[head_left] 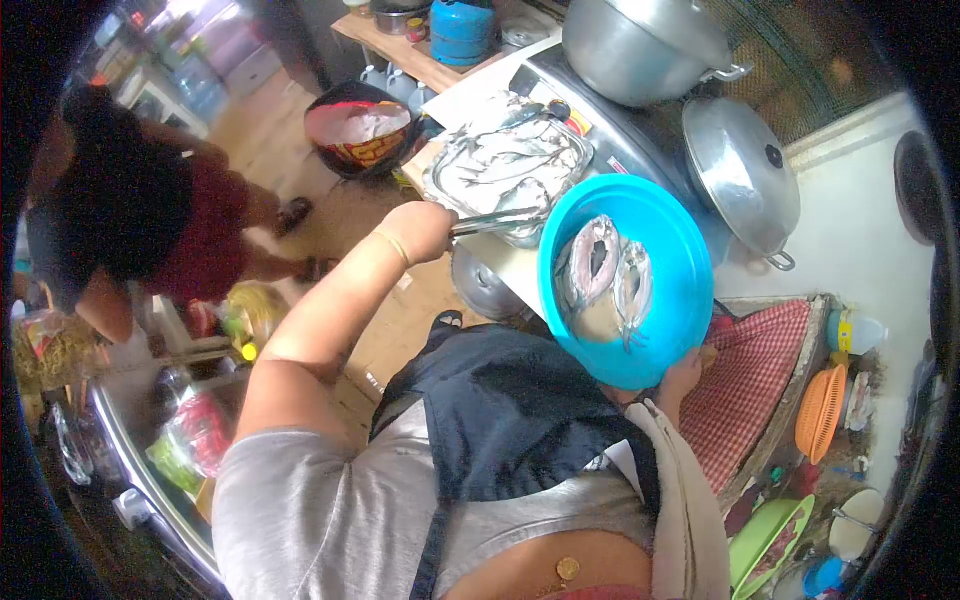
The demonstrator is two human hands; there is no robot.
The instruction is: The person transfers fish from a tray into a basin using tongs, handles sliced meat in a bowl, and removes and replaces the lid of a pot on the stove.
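A person's left hand (418,231) is clamped around metal tongs (492,223) reaching over a tray (432,186) of silvery fish (505,155), left of the blue plastic basin (683,275), which holds split fish (634,288) and whose near side the right hand (682,376) grips.

So the blue basin (675,270) is smooth, pretty glossy plastic, and the fish (592,262) in it have a wet, silvery shine. Tongs (495,218) just left of the basin are shiny metal. The tray (434,185) past them looks like metal too, but fish hide most of it, so don't quote me. Above the basin, the big pot (640,55) is dull grey metal. Right below that rim, checked cloth (750,385), totally matt. Orange basket (821,412) beyond the cloth: plastic.
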